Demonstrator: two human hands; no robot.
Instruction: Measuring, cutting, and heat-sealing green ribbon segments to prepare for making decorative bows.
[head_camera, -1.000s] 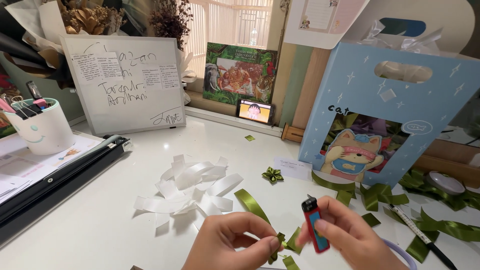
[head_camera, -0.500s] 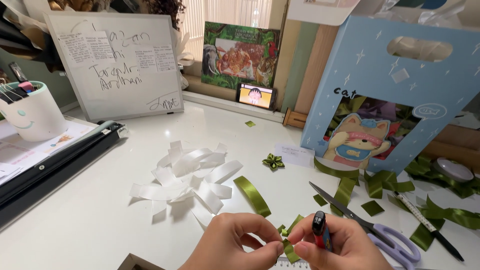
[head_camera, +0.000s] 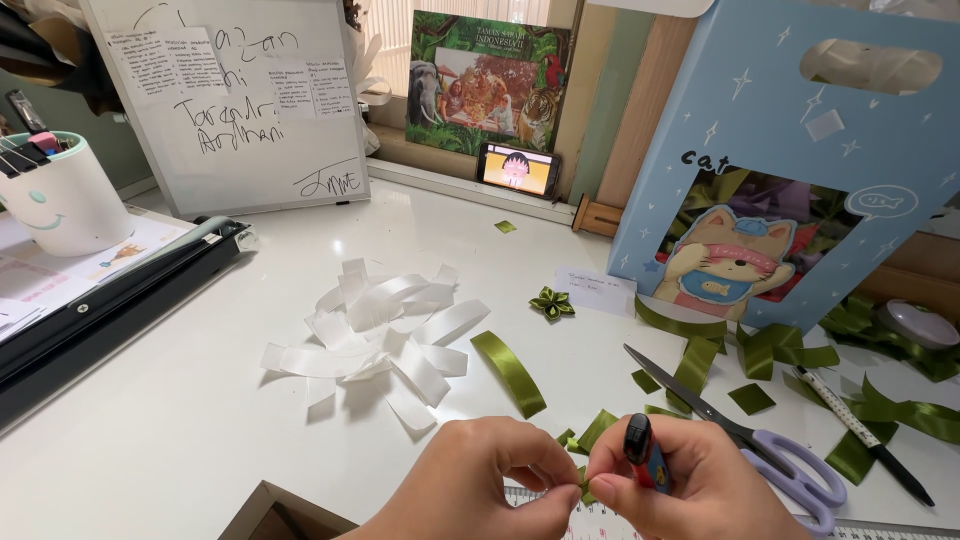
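Lighter (head_camera: 640, 452) and ribbon scrap (head_camera: 580, 486) in hands

Green ribbon piece (head_camera: 510, 372), white ribbon strips (head_camera: 375, 330), lilac-handled scissors (head_camera: 745, 435), red-black lighter (head_camera: 642, 452)

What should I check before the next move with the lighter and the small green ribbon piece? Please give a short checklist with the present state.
1. Lighter is gripped by the right hand: ok.
2. Small green ribbon piece is pinched by both the left hand and the right: ok.
3. Flame is off: ok, none visible.
4. Fingertips are apart from the lighter's top: not ok, they sit close beside it.
5. Loose white ribbon strips lie apart from the hands: ok.
6. Scissors are closed: ok, though they lie just beside the right hand.
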